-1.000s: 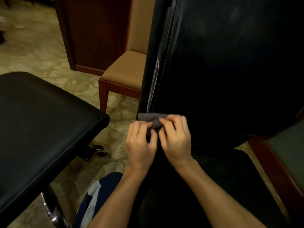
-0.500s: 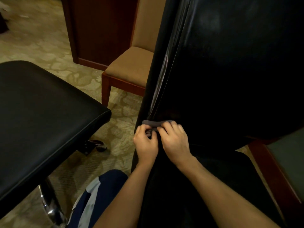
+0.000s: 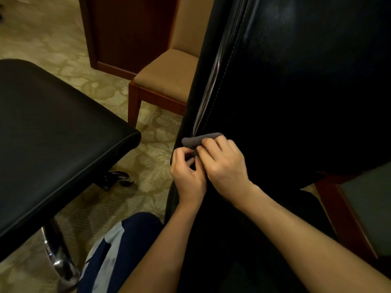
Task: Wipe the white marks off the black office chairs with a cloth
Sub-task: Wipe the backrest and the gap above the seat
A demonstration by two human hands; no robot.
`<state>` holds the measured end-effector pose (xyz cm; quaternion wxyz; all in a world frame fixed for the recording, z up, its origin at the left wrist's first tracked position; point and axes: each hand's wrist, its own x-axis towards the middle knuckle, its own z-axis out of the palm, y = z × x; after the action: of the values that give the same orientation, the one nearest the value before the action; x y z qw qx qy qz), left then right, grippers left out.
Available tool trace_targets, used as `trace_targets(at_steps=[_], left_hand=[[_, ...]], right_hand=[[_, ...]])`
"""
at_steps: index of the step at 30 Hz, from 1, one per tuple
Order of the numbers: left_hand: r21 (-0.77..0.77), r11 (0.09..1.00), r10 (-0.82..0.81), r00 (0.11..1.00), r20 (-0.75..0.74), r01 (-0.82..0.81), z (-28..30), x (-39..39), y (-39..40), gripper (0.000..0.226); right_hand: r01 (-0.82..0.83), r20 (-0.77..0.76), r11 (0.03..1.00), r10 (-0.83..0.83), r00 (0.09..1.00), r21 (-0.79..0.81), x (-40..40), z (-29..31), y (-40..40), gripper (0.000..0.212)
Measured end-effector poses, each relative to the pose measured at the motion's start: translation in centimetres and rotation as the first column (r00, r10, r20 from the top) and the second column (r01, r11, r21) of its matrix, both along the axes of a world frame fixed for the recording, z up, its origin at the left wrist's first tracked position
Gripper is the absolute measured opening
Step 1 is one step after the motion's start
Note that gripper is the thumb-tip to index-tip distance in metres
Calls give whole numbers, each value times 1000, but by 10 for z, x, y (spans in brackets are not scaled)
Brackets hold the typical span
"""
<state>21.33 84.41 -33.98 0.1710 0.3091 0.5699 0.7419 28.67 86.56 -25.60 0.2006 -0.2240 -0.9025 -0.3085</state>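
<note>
Cloth (image 3: 198, 140), grey, bunched, now lying against the stitched side edge of the black chair back (image 3: 285, 98), higher than a second ago; left hand (image 3: 187, 172) and right hand (image 3: 222, 161) both pinching it, refolding before the wiping resumes

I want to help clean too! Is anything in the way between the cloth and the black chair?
Nothing visible. Both hands, left hand and right hand, hold the grey cloth right against the black chair back, by its stitched edge.
</note>
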Motion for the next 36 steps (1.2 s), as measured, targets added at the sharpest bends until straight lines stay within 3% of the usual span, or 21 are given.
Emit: trace_targets(at_steps=[4, 9, 12, 18, 23, 28, 36], left_hand=[[-135, 986, -90, 994, 57, 97, -18, -21, 7, 13], [-166, 980, -122, 991, -53, 112, -11, -28, 5, 19], [-106, 990, -108, 986, -124, 95, 5, -24, -6, 17], [83, 995, -26, 966, -257, 48, 68, -9, -27, 14], [156, 984, -1, 890, -456, 81, 133, -20, -12, 11], [199, 977, 63, 788, -613, 76, 191, -39, -2, 13], [343, 938, 221, 659, -719, 59, 281, -94, 17, 11]], right_hand=[[-10, 65, 999, 7, 998, 40, -7, -26, 3, 12], [51, 31, 999, -51, 998, 5, -16, -28, -2, 5], [48, -23, 998, -49, 999, -33, -8, -12, -9, 8], [70, -275, 998, -69, 959, -7, 7, 51, -14, 34], [77, -386, 996, -53, 921, 48, 6, 108, 11, 18], [56, -496, 997, -26, 868, 45, -5, 151, 22, 19], [20, -699, 1000, -31, 714, -23, -50, 227, 31, 25]])
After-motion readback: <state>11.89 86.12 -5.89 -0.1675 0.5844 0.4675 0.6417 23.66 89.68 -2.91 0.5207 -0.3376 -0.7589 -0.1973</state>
